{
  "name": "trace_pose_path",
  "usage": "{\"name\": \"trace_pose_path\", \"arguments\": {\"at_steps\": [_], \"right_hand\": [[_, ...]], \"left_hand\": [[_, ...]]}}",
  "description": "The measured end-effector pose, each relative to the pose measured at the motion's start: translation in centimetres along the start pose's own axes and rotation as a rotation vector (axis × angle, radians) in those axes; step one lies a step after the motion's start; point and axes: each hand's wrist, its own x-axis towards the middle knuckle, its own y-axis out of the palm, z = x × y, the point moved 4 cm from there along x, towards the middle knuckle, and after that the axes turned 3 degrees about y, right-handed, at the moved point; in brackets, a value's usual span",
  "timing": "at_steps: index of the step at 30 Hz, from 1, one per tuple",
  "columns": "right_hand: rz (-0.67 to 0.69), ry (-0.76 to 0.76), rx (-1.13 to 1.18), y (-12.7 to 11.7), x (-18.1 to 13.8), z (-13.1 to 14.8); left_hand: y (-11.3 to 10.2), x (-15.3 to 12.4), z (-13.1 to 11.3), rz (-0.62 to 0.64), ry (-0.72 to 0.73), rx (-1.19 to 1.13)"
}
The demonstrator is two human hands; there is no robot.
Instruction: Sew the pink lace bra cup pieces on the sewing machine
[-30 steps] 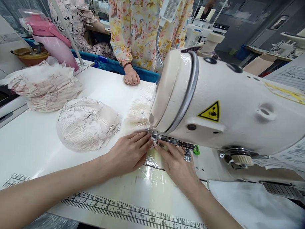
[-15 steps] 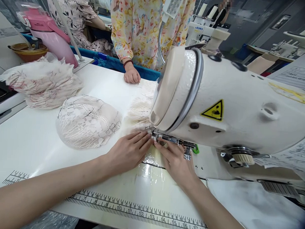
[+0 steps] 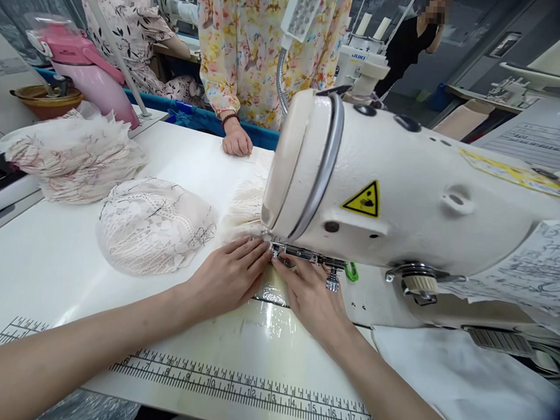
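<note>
My left hand lies flat with its fingers stretched out together, pressing on the near edge of a gathered cream lace piece just left of the needle area. My right hand is on the other side, its forefinger reaching to the presser foot. A metal attachment hides some of its fingers. The white sewing machine's head covers part of the lace. Between the fingertips, the fabric's edge is too small to make out.
Left of my hands lies a rounded lace bundle, with a second fabric bundle behind it. A pink bottle stands beyond. Across the table a co-worker rests a closed hand. A printed ruler runs along the front.
The view has shifted slightly, so the machine and both hands appear farther left. Both hands keep nearly the same pose at the needle area. A person in black at the back shows more fully.
</note>
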Motion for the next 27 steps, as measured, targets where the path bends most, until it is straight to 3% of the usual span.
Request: {"name": "trace_pose_path", "arguments": {"at_steps": [6, 18, 27], "right_hand": [[-0.02, -0.036, -0.043, -0.3, 0.1, 0.2], [-0.037, 0.065, -0.023, -0.3, -0.2, -0.6], [0.091, 0.173, 0.09, -0.1, 0.2, -1.6]], "left_hand": [[0.1, 0.1, 0.2, 0.0, -0.007, -0.013], [0.0, 0.4, 0.0, 0.041, -0.043, -0.029], [-0.1, 0.4, 0.0, 0.029, -0.046, -0.035]]}}
